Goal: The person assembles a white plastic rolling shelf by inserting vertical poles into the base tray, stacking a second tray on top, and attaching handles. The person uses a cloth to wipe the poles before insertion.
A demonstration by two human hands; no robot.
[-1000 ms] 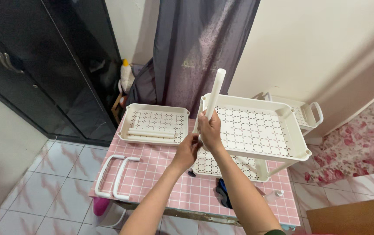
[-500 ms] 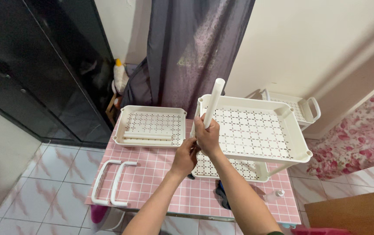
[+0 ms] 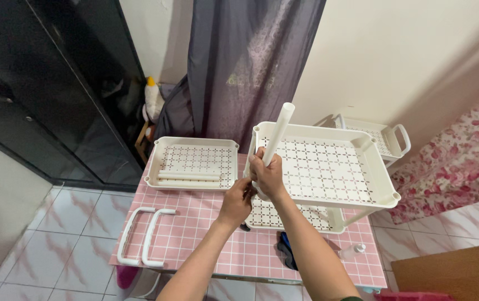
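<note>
My right hand [image 3: 267, 174] grips a white plastic tube [image 3: 280, 130] that stands nearly upright at the near left corner of a white perforated tray [image 3: 328, 161]. That tray sits raised on legs above a second white tray [image 3: 284, 214] on the pink tiled table [image 3: 206, 234]. My left hand [image 3: 238, 199] reaches up just below the right hand, fingers at the tray's corner by the tube's lower end. What the left fingers pinch is hidden.
A third white tray [image 3: 194, 161] holding white tubes lies at the table's far left. Two white handles [image 3: 142, 234] lie near the left front edge. Another white tray [image 3: 381, 139] stands behind. A dark cloth [image 3: 285, 248] and small bottle [image 3: 354, 249] lie at front right. A black cabinet [image 3: 39, 89] stands left.
The tube's top has tilted slightly to the right. My hands stay at the tray corner, almost unmoved.
</note>
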